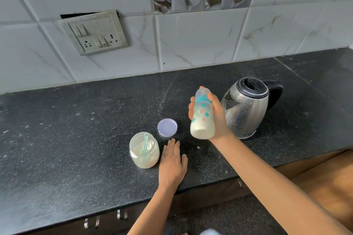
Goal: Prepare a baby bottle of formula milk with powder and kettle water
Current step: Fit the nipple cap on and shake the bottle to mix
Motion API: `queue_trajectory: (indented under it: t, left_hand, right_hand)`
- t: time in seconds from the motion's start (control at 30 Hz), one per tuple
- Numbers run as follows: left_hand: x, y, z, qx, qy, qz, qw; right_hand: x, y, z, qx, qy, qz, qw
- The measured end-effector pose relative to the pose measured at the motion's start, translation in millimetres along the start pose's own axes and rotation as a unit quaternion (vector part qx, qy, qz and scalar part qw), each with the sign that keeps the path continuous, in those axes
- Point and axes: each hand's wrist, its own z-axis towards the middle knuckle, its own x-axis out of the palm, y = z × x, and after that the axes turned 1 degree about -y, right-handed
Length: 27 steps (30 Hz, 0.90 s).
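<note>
Right hand wraps capped bottle, milky; left hand lies flat, fingers straight, on counter; shake firmly, cap tight.

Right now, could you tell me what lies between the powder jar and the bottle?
In the head view, the lilac lid lies between powder jar and bottle, with the flat left hand just in front of it.

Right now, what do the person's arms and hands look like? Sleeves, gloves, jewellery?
The left hand and right hand are bare, no gloves. A thin ring sits on a left finger. No sleeves, watch or bracelets show on either arm.
</note>
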Motion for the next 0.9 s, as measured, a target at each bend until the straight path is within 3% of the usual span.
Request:
queue_trajectory:
  t: [0.1, 0.27, 0.37, 0.43, 0.5, 0.57, 0.67, 0.77, 0.83, 0.9]
  left_hand:
    - [0.2, -0.5, 1.2, -0.006, -0.007, -0.001, 1.0]
    - [0.3, -0.7, 1.3, -0.006, -0.006, 0.006, 1.0]
    - [0.5, -1.3, 1.8, -0.011, -0.003, 0.013, 1.0]
    - [-0.1, -1.5, 2.0, -0.005, -0.004, 0.02, 1.0]
    - [-0.6, -2.6, 1.7, -0.005, -0.006, 0.026, 1.0]
    - [0.1, -3.6, 2.2, -0.009, -0.006, 0.027, 1.0]
    - [0.3, -2.7, 2.6, -0.008, -0.007, 0.025, 1.0]
    - [1.9, -1.7, 3.1, -0.005, -0.011, 0.024, 1.0]
    - [2.2, -2.0, 3.3, -0.007, -0.013, 0.022, 1.0]
    - [1.7, -2.5, 3.8, -0.007, -0.017, 0.021, 1.0]
  right_hand:
    - [0.2, -0.4, 3.9, 0.021, -0.083, 0.095, 0.992]
    - [-7.3, -5.9, 2.1, 0.09, -0.009, 0.112, 0.99]
    - [-8.5, -3.9, 5.6, 0.072, -0.044, 0.148, 0.985]
    - [-7.1, -6.2, 3.3, 0.101, 0.032, 0.125, 0.987]
    - [-6.8, -9.0, -0.8, 0.078, 0.092, 0.043, 0.992]
    - [-2.5, -8.2, 3.4, 0.081, 0.077, 0.042, 0.993]
    - [-5.5, -9.2, 8.0, 0.083, 0.023, 0.127, 0.988]
    - [-12.2, -12.3, 7.2, 0.085, 0.077, -0.006, 0.993]
    - [-7.9, -10.6, 9.1, 0.074, 0.069, -0.044, 0.994]
    - [-6.0, -7.2, 12.5, 0.062, -0.002, 0.061, 0.996]
